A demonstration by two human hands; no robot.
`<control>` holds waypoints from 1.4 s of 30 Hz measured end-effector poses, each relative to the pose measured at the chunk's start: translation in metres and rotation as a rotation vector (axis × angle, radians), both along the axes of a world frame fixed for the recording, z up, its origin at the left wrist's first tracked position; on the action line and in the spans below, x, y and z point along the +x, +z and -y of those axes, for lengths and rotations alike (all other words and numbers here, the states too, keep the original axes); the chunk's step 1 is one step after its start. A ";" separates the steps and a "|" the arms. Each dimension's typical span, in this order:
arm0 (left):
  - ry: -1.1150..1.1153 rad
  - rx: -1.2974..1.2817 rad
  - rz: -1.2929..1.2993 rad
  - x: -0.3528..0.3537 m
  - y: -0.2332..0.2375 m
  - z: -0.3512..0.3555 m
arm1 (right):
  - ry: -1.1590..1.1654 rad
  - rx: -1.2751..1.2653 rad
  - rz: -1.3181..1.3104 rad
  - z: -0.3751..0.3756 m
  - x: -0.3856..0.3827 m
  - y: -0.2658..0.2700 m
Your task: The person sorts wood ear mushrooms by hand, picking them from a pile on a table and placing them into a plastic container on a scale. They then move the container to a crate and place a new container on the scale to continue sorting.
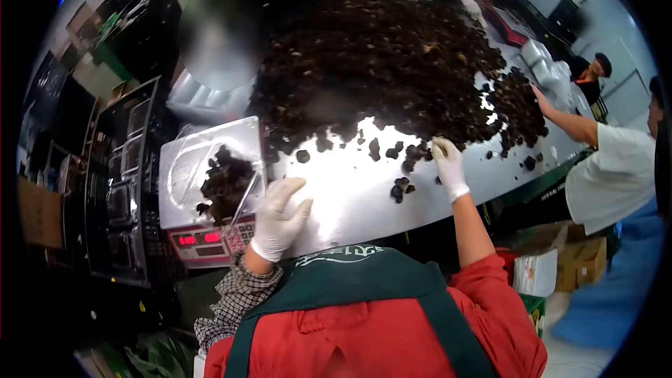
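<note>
My left hand (278,218), in a white glove, is just right of a weighing scale (173,168). Its thumb and fingers stand apart with nothing seen between them. On the scale's metal plate lies a clump of dark mushrooms, apparently wood ear (227,185), with a clear plastic edge beside it. My right hand (450,168), gloved in white too, is over the table at the near fringe of a big mushroom heap (371,63). Its fingers are drawn together, pointing down; what they hold, if anything, is hidden. A few loose mushrooms (400,189) lie to its left.
The shiny metal table (336,199) carries the heap. Black crates (119,189) are stacked at left, near stacked clear trays (210,101). A co-worker's bare hand (541,100) touches the heap at right; another person's gloved hand (471,5) is at the far side. Cardboard boxes (584,262) stand lower right.
</note>
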State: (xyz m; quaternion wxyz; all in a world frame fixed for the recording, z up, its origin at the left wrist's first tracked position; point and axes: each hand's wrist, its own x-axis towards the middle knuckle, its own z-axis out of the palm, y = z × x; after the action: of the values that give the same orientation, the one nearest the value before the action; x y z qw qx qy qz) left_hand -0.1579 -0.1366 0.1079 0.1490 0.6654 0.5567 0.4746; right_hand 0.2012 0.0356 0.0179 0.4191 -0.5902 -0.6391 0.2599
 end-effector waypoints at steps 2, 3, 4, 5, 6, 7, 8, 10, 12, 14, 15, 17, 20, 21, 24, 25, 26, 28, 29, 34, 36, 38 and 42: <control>-0.084 -0.108 0.052 0.028 -0.021 -0.014 | -0.092 -0.011 0.140 0.036 0.037 -0.017; -0.134 -0.109 0.010 0.039 -0.032 -0.022 | -0.131 -0.025 0.224 0.052 0.051 -0.026; -0.178 -0.150 -0.016 0.050 -0.039 -0.028 | -0.118 -0.023 0.218 0.066 0.058 -0.033; -0.223 -0.188 -0.045 0.061 -0.044 -0.035 | -0.106 -0.021 0.211 0.078 0.062 -0.040; -0.270 -0.198 -0.076 0.072 -0.055 -0.043 | -0.101 -0.003 0.224 0.089 0.059 -0.042; -0.307 -0.212 -0.095 0.083 -0.064 -0.051 | -0.097 0.018 0.235 0.097 0.053 -0.043; -0.342 -0.224 -0.117 0.095 -0.071 -0.058 | -0.069 0.058 0.319 0.100 0.050 -0.045; -0.405 -0.253 -0.162 0.118 -0.080 -0.070 | -0.033 0.153 0.397 0.102 0.041 -0.045; -0.493 -0.193 -0.245 0.137 -0.092 -0.085 | -0.059 0.157 0.360 0.098 0.039 -0.051; -0.555 -0.163 -0.406 0.156 -0.094 -0.097 | -0.109 0.151 0.264 0.091 0.044 -0.057; -0.556 -0.195 -0.461 0.165 -0.098 -0.100 | -0.131 0.110 0.256 0.088 0.048 -0.056; -0.585 -0.106 -0.529 0.176 -0.111 -0.104 | -0.151 0.100 0.238 0.080 0.053 -0.044; -0.557 -0.023 -0.618 0.183 -0.128 -0.106 | -0.128 0.235 0.477 0.064 0.059 -0.042; -0.553 -0.004 -0.640 0.183 -0.135 -0.108 | -0.053 0.190 0.490 0.063 0.061 -0.044; -0.534 0.077 -0.555 0.188 -0.151 -0.121 | 0.056 0.237 0.526 0.043 0.066 -0.055; -0.529 0.097 -0.537 0.190 -0.158 -0.128 | 0.050 0.228 0.512 0.038 0.066 -0.059; -0.507 0.130 -0.517 0.193 -0.159 -0.133 | 0.071 0.274 0.492 0.032 0.068 -0.063; -0.436 0.255 -0.474 0.206 -0.147 -0.147 | 0.094 0.263 0.490 0.025 0.068 -0.059; -0.383 0.284 -0.500 0.211 -0.139 -0.152 | 0.080 0.249 0.479 0.026 0.068 -0.060; -0.318 0.010 -0.678 0.230 -0.127 -0.179 | 0.105 0.306 0.434 0.025 0.072 -0.058; -0.381 -0.164 -0.714 0.234 -0.126 -0.189 | 0.114 0.295 0.412 0.025 0.072 -0.060; -0.419 -0.198 -0.706 0.239 -0.118 -0.190 | 0.119 0.275 0.443 0.025 0.074 -0.062; -0.422 -0.037 -0.527 0.243 -0.129 -0.183 | 0.120 0.285 0.490 0.026 0.074 -0.056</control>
State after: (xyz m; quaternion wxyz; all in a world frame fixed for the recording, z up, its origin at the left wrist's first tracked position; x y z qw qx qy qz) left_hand 0.0849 0.0467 -0.0207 0.1069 0.8630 0.4345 0.2346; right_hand 0.2752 0.0096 -0.0383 0.3148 -0.5315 -0.7853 0.0416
